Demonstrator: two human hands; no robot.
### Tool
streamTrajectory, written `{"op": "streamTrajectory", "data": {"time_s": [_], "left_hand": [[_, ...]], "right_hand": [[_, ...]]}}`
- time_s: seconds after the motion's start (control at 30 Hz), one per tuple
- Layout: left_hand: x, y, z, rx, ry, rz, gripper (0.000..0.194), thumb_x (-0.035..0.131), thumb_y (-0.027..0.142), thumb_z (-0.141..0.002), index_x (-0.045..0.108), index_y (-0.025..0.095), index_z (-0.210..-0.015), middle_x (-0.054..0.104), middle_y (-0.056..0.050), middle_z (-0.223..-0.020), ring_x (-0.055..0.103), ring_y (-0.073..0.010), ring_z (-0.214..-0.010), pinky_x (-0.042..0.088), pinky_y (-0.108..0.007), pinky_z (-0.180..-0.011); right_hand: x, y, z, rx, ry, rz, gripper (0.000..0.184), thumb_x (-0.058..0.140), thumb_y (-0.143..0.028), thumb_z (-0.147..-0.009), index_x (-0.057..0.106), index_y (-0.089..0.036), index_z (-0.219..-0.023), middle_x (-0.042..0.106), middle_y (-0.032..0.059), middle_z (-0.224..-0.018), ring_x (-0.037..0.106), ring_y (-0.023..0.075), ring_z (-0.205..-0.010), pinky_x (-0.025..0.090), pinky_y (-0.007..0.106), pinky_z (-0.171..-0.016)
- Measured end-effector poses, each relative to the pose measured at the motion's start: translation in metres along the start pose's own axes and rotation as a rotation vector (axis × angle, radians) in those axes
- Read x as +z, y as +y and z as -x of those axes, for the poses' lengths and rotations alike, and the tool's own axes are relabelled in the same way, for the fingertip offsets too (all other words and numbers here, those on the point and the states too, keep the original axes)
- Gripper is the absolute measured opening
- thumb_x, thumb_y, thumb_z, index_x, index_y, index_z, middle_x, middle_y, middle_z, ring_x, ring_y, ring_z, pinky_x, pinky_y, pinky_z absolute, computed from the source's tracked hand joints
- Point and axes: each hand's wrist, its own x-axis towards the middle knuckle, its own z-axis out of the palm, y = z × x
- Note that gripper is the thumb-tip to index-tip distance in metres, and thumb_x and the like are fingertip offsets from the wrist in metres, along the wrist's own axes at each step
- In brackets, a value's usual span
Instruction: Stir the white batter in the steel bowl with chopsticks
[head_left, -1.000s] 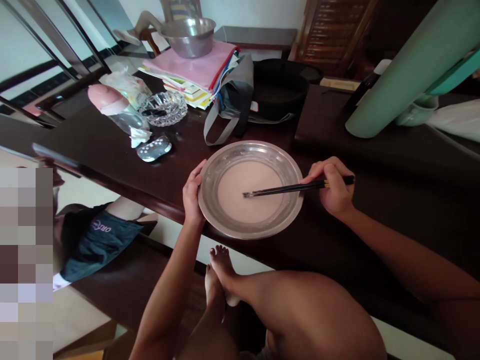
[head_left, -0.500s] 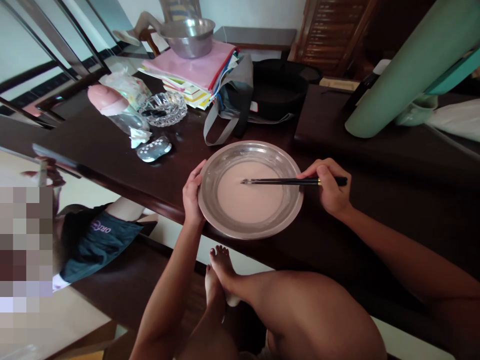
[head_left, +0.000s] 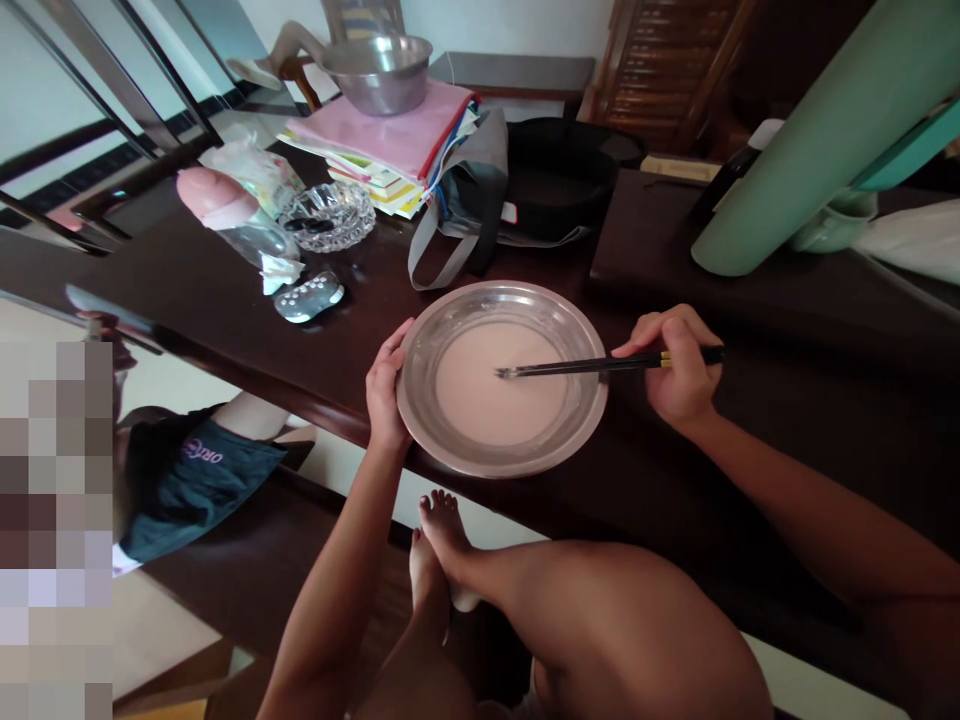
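A wide metal bowl [head_left: 502, 466] stands at the front edge of the dark table, holding a pale pinkish liquid [head_left: 487, 410]. My left hand [head_left: 387, 390] grips the bowl's left rim, with its fingers along the outer wall. Black chopsticks [head_left: 585, 367] with a gold band lie pinched in my right hand [head_left: 681, 368], just right of the bowl. Their tips reach into the liquid near its middle, and their shafts cross the right rim.
Behind the bowl are a grey bag [head_left: 480, 170], a stack of papers [head_left: 375, 180] with a second metal bowl [head_left: 382, 75] on top, a glass ashtray [head_left: 330, 218] and a game controller [head_left: 309, 297]. A green cylinder [head_left: 795, 170] stands at right. Another person [head_left: 202, 480] sits at left.
My right hand has moved a little right and slightly up, drawing the chopstick tips rightward and slightly nearer through the liquid. My left hand and the bowl have stayed in place.
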Motion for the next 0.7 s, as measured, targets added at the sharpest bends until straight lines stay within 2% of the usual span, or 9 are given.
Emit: {"op": "streamTrajectory", "data": {"time_s": [0.1,0.2,0.37,0.43,0.57,0.7], "left_hand": [[0.0011,0.0015,-0.0003,-0.01,0.015,0.007,0.044,0.059,0.048,-0.082,0.071,0.027,-0.119,0.066,-0.003,-0.135,0.057,-0.03,-0.131,0.046,-0.04,-0.107],[0.0024,0.0032,-0.0001,-0.01,0.036,0.019,0.042,0.06,0.046,-0.081,0.073,0.027,-0.115,0.067,-0.002,-0.135,0.056,-0.03,-0.132,0.044,-0.04,-0.11],[0.0017,0.0027,0.0001,0.002,0.013,0.003,0.043,0.058,0.046,-0.083,0.072,0.028,-0.119,0.066,-0.002,-0.136,0.055,-0.0298,-0.133,0.045,-0.04,-0.109],[0.0009,0.0018,-0.0007,0.008,0.012,-0.009,0.042,0.058,0.047,-0.083,0.071,0.028,-0.118,0.066,-0.002,-0.136,0.055,-0.03,-0.133,0.045,-0.04,-0.109],[0.001,0.0019,-0.0014,-0.005,0.025,0.007,0.041,0.059,0.046,-0.082,0.072,0.028,-0.116,0.067,-0.002,-0.134,0.056,-0.0301,-0.132,0.045,-0.04,-0.109],[0.0022,0.0037,0.0001,-0.015,0.025,0.03,0.044,0.06,0.045,-0.081,0.072,0.026,-0.118,0.067,-0.003,-0.135,0.056,-0.0302,-0.132,0.044,-0.039,-0.11]], "right_hand": [[0.0008,0.0006,0.0013,0.002,-0.069,-0.023,0.035,0.053,-0.046,-0.098,0.066,-0.029,-0.071,0.065,0.0023,-0.058,0.056,0.0197,-0.053,0.04,0.041,-0.052],[0.001,-0.0004,0.002,0.025,-0.118,0.047,0.033,0.055,-0.045,-0.097,0.069,-0.026,-0.073,0.07,0.0024,-0.066,0.058,0.0189,-0.058,0.04,0.039,-0.054],[0.0006,-0.0012,-0.0008,-0.009,0.004,0.017,0.036,0.056,-0.046,-0.096,0.066,-0.027,-0.068,0.065,0.0016,-0.06,0.056,0.019,-0.056,0.039,0.039,-0.055],[0.0009,-0.0008,-0.0001,-0.007,-0.02,-0.017,0.035,0.056,-0.046,-0.096,0.066,-0.027,-0.069,0.065,0.0012,-0.058,0.055,0.0186,-0.054,0.039,0.039,-0.054],[0.0006,-0.0002,0.0023,0.031,-0.126,0.049,0.032,0.056,-0.043,-0.097,0.071,-0.025,-0.075,0.072,0.0024,-0.072,0.061,0.019,-0.063,0.043,0.039,-0.059],[-0.0003,-0.0003,0.0008,-0.017,-0.036,0.012,0.034,0.056,-0.042,-0.098,0.068,-0.027,-0.07,0.068,0.002,-0.064,0.06,0.0194,-0.059,0.042,0.039,-0.056]]}}
